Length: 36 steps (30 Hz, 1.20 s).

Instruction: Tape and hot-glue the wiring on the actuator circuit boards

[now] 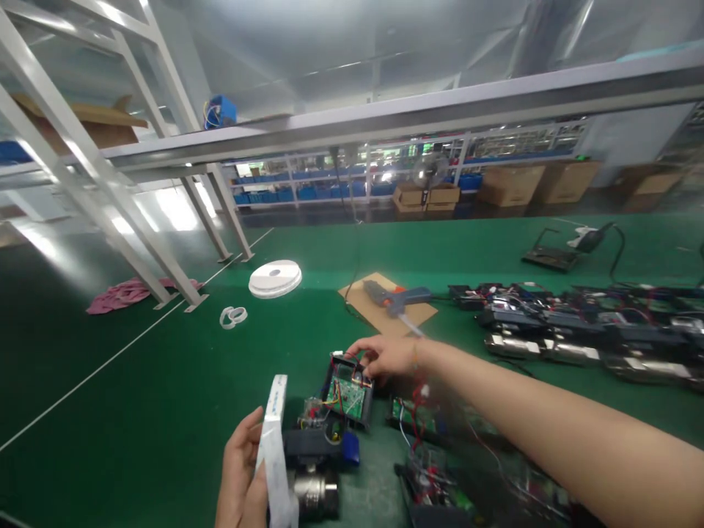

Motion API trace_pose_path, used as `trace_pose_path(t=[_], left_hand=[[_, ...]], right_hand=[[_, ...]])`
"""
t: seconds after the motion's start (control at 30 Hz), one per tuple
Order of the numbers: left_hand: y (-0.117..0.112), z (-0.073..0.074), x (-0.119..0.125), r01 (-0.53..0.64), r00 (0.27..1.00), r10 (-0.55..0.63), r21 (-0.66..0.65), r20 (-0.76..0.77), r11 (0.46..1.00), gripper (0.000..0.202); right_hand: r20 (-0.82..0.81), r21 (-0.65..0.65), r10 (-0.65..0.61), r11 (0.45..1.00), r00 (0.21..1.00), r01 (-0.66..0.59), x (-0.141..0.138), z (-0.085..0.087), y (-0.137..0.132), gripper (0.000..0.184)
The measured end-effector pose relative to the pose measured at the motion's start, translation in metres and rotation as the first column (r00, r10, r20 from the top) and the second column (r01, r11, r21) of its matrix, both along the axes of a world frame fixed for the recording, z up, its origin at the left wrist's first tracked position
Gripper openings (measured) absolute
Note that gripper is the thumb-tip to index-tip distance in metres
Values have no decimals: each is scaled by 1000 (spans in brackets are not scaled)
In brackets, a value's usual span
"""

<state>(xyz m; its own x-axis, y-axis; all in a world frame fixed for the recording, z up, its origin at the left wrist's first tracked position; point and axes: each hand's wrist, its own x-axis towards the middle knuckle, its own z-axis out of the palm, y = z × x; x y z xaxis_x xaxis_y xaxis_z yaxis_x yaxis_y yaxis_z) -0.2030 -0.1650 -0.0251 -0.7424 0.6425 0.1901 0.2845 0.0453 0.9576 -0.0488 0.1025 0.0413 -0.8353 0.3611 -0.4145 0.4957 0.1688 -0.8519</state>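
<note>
My left hand is closed around a long white flat piece with small blue print, held upright and seen nearly edge-on. My right hand reaches over the upper edge of a black open housing, its fingers bent among thin wires. What they pinch is too small to make out. Inside the housing sits a green circuit board with red and yellow wires. Just below are a dark device body and a silver motor-like cylinder, partly hidden by the white piece.
A glue gun lies on a cardboard sheet. Rows of similar assemblies fill the right side, with more wired units nearer. White rolls, clear tape rings and a pink cloth lie left, by a metal rack.
</note>
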Motion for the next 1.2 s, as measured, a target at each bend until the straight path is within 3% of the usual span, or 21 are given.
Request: trace_pose_path(t=[0.07,0.17,0.27,0.33,0.43,0.5,0.6,0.67,0.73,0.97,1.13,1.2], left_hand=[[1,0,-15,-20,1000,19,-54,-23,998,66],[9,0,-51,-69,965,9,-219,-262,973,68],[18,0,-84,-66,840,-178,-424,-512,903,63],[24,5,-92,-54,754,-288,-493,-590,868,55],[37,26,-79,-87,704,-255,-437,-663,895,49],[51,42,-61,0,743,-278,-416,-609,909,49],[75,57,-38,269,816,-488,-542,-311,796,44],[87,58,-31,386,808,-566,-581,-162,717,38],[92,53,-31,436,808,-583,-579,-86,690,36],[80,28,-28,426,891,-450,-462,63,778,61],[74,21,-13,479,877,-419,-354,234,803,71],[73,22,-9,497,866,-425,-349,265,795,71]], right_hand=[[3,70,30,997,1000,-30,7,4,0,46],[-12,235,58,970,998,-54,11,10,-5,44],[-59,400,74,916,995,-45,12,15,-15,46],[-89,467,73,884,993,-23,13,17,-22,48],[-107,507,15,861,994,42,11,18,-29,49],[-97,501,-54,860,994,95,7,14,-30,50],[-59,460,-143,875,988,155,-1,4,-28,50],[-42,438,-177,881,983,178,-7,-1,-27,48],[-45,444,-195,875,980,194,-10,-2,-28,46],[-104,579,-110,802,988,150,-4,15,-39,44],[-114,653,-22,751,993,92,4,13,-45,36],[-114,712,34,700,993,58,6,9,-47,36]])
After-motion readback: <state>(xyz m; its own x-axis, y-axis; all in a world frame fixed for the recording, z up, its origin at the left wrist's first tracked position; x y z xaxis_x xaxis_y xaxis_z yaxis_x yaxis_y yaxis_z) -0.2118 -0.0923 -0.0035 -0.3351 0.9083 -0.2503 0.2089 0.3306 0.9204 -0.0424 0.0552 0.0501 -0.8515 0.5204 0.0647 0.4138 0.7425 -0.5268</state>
